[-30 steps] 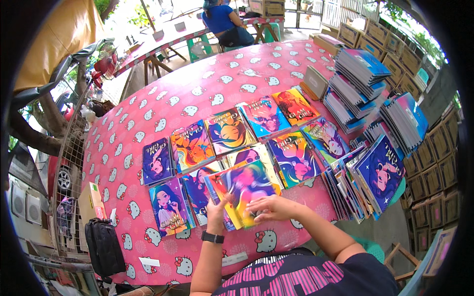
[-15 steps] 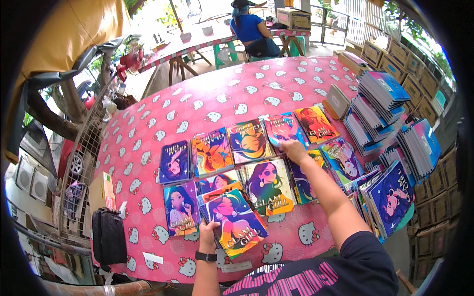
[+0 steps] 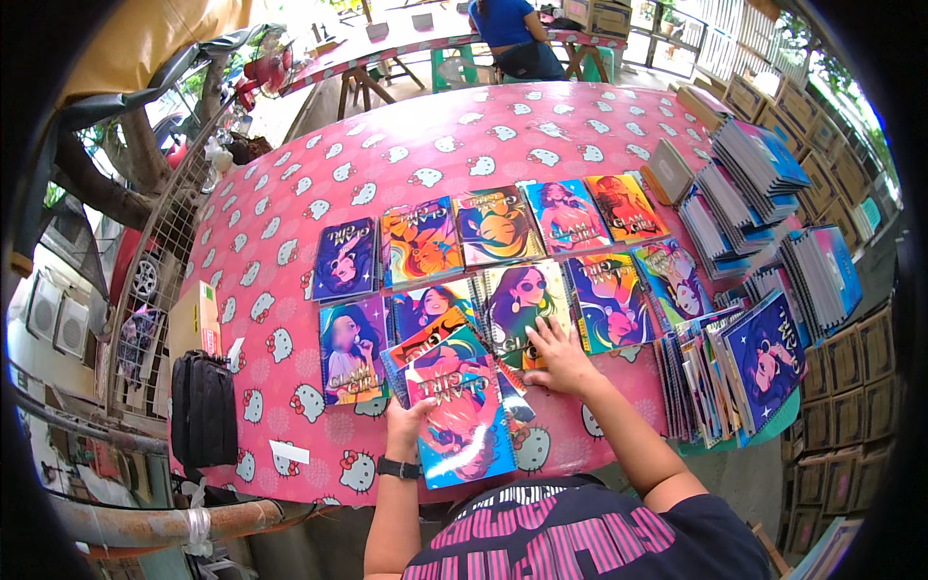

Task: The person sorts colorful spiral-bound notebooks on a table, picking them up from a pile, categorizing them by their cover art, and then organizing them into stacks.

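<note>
The surface [image 3: 290, 261] wears pink cloth dotted with white cat faces. The notebooks [image 3: 503, 261] show purple, orange and teal cartoon girls; the pouch [image 3: 203, 408] is black.

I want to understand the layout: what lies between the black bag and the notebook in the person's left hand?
In the head view, only bare pink tablecloth with a small white slip lies between the black bag and the notebook held by the left hand.

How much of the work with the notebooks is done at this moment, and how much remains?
Done: two rows of notebooks lie spread on the pink table. In hand: the left hand holds a small stack; the right hand rests on a lower-row notebook. Left: spiral-bound piles stand at the right.
</note>
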### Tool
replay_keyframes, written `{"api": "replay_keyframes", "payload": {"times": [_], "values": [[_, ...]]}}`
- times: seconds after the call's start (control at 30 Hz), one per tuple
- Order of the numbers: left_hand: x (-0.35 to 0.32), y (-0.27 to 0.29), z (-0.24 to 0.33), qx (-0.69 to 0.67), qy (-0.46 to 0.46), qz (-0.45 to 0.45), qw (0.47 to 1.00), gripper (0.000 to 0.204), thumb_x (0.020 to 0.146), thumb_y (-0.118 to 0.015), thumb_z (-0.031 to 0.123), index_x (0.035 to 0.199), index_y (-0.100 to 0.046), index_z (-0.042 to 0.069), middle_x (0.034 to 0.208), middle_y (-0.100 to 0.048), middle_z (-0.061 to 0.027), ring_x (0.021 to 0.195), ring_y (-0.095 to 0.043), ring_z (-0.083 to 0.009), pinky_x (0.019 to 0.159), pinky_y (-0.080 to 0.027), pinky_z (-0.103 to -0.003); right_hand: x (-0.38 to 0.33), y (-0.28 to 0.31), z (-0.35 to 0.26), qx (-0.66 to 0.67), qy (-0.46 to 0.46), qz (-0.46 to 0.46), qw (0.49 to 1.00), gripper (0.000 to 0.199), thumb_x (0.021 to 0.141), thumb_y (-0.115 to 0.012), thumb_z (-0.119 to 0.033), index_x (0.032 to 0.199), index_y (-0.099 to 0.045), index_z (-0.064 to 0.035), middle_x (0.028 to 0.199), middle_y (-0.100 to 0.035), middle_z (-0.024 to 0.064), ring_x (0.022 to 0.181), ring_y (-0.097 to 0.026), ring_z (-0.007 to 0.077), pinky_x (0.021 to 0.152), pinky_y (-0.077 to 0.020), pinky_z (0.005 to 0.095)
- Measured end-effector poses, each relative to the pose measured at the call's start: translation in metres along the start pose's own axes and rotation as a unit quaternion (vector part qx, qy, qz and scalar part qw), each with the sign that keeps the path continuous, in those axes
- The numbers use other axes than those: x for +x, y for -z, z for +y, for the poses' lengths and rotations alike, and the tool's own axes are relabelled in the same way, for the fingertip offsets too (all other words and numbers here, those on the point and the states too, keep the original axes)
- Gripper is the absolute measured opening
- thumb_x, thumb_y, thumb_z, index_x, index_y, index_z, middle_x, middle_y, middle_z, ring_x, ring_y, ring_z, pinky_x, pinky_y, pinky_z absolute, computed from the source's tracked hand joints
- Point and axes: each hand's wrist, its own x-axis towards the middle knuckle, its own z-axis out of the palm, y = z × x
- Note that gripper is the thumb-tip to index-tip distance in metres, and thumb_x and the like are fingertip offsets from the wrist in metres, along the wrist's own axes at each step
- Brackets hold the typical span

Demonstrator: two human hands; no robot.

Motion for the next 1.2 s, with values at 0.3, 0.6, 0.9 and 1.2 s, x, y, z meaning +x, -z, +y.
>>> {"api": "replay_keyframes", "payload": {"times": [0.3, 0.6, 0.9, 1.2], "values": [[-0.04, 0.051, -0.018, -0.138, 0.011, 0.077, 0.987, 0.034, 0.082, -0.062, 0.009, 0.113, -0.05, -0.001, 0.102, -0.062, -0.0079, 0.086, -0.062, -0.0168, 0.078, -0.05, -0.03, -0.023, 0.022, -0.022, 0.165, 0.019, 0.167, 0.972, 0.023, 0.078, -0.061, -0.005, 0.1, -0.065, -0.0097, 0.083, -0.066, 0.0101, 0.073, -0.064, 0.0243, 0.061, -0.0516, 0.033], [-0.054, 0.046, -0.003, -0.025, -0.003, 0.064, 0.998, 0.045, 0.065, -0.072, -0.002, 0.106, -0.053, -0.001, 0.092, -0.063, -0.0075, 0.076, -0.062, -0.0162, 0.068, -0.052, -0.028, 0.133, -0.013, -0.016, 0.138, 0.103, 0.095, 0.98, 0.037, 0.08, -0.065, -0.024, 0.107, -0.055, -0.0018, 0.11, -0.058, 0.0167, 0.101, -0.056, 0.0329, 0.086, -0.0462, 0.0371], [-0.07, 0.073, -0.029, -0.077, 0.029, 0.143, 0.986, 0.03, 0.066, -0.068, 0.001, 0.095, -0.059, -0.001, 0.085, -0.063, -0.0049, 0.068, -0.059, -0.0138, 0.065, -0.049, -0.026, 0.207, -0.07, 0.028, -0.141, 0.087, -0.004, 0.986, 0.036, 0.076, -0.057, -0.013, 0.11, -0.056, -0.0036, 0.107, -0.061, 0.0174, 0.104, -0.058, 0.0299, 0.084, -0.0485, 0.0388], [-0.088, 0.068, -0.022, -0.34, 0.026, 0.074, 0.937, 0.032, 0.086, -0.06, 0.021, 0.111, -0.052, 0.002, 0.1, -0.062, -0.006, 0.085, -0.062, -0.0165, 0.076, -0.051, -0.03, 0.063, 0.037, -0.105, 0.258, 0.274, -0.089, 0.922, 0.02, 0.086, -0.057, -0.02, 0.103, -0.06, -0.0098, 0.086, -0.064, 0.0154, 0.078, -0.064, 0.0319, 0.068, -0.0507, 0.0415]]}}
